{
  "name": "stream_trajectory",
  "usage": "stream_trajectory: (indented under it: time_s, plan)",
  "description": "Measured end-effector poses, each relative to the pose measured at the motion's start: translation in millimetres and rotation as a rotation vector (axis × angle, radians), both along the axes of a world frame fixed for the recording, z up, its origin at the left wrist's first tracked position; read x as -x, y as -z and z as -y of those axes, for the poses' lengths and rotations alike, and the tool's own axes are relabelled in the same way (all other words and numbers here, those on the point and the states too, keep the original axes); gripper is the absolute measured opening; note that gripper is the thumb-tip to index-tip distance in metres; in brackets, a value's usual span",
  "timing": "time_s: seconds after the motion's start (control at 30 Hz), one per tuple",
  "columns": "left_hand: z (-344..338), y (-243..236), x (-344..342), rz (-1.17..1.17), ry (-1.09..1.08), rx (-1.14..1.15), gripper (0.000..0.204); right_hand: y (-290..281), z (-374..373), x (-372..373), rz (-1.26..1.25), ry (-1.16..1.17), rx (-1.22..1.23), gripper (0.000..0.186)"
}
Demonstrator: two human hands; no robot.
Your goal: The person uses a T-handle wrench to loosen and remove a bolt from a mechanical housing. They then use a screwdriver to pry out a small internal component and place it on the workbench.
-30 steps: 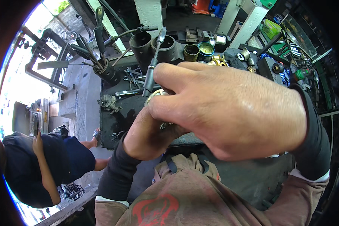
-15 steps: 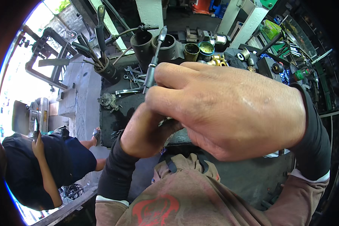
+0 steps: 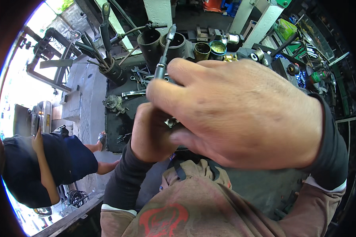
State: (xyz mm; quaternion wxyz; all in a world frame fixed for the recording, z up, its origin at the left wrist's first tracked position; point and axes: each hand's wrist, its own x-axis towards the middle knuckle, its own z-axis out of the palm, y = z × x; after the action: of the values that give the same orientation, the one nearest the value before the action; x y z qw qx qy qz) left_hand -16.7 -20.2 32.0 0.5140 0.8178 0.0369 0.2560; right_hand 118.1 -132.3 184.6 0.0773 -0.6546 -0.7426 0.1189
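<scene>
Close to the camera, my right hand [image 3: 237, 106] is closed, its fingers curled at the lower end of a slim metal tool [image 3: 161, 71]. That tool has a dark cylindrical collar, a thin shaft and a flattened silver tip pointing up and away; its lower end is hidden by the fingers. My left hand [image 3: 150, 136] is curled just below and partly behind the right one, and its fingers are mostly covered. Between the two hands a bit of shiny metal [image 3: 171, 122] shows, too little of it to name.
The dark workbench [image 3: 116, 144] carries a greasy metal casting [image 3: 114, 103], several wrenches [image 3: 137, 78] and a can of tools [image 3: 114, 74]. Two dark cylinders [image 3: 149, 43] and a tin of yellowish grease [image 3: 217, 48] stand behind. Another person [image 3: 39, 170] is at the left, holding a dark object.
Both hands have shifted slightly, and the right hand looks blurred and rotated. More shiny metal shows between them. The other person at the left has moved slightly.
</scene>
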Motion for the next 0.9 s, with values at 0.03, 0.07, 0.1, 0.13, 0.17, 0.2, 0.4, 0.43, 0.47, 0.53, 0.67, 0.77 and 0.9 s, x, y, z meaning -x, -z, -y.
stream_trajectory:
  time_s: [0.03,0.07,0.1,0.13,0.17,0.2,0.4,0.43,0.47,0.53,0.67,0.77,0.9]
  plan:
    - [3.0,3.4,-3.5,0.042,-0.042,-0.02,0.04,4.1,1.0,0.9,0.038,0.031,0.018,0.023]
    - [4.9,6.5,-5.0,0.086,-0.094,-0.038,0.04,8.7,0.3,1.9,0.072,0.051,0.032,0.023]
    - [6.8,8.8,-5.9,0.105,-0.129,-0.04,0.04,13.2,-0.1,2.8,0.106,0.07,0.047,0.024]
    - [7.9,10.6,-6.0,0.12,-0.149,-0.032,0.04,18.0,1.6,-1.9,0.113,-0.01,-0.027,0.024]
    - [9.5,12.3,-8.0,0.135,-0.152,-0.016,0.041,21.8,3.9,-7.1,0.077,-0.076,-0.088,0.024]
    - [9.7,10.0,-7.8,0.124,-0.127,0.017,0.041,25.5,5.5,-12.4,0.045,-0.146,-0.149,0.023]
    - [5.9,-6.7,0.7,0.046,-0.015,-0.006,0.04,32.5,8.1,-19.6,-0.044,-0.162,-0.289,0.024]
    - [5.5,-11.2,0.6,0.07,-0.024,-0.1,0.039,25.7,10.8,-12.9,0.045,-0.071,-0.223,0.024]
    - [6.6,-6.5,-3.0,0.106,-0.08,-0.145,0.039,23.3,10.3,-11.0,0.082,-0.051,-0.199,0.023]
    - [7.9,5.9,-6.2,0.138,-0.153,-0.107,0.038,21.9,8.9,-10.4,0.104,-0.078,-0.192,0.022]
    - [9.6,-0.8,-7.7,0.067,-0.043,0.075,0.038,18.5,7.8,-23.9,-0.016,-0.241,-0.106,0.024]
    - [3.1,-9.2,3.1,-0.076,0.038,0.126,0.037,18.1,8.1,-26.0,-0.089,-0.198,-0.056,0.027]
    - [2.0,8.3,-1.0,0.011,-0.088,0.028,0.035,18.6,9.5,-9.2,0.089,-0.092,-0.062,0.027]
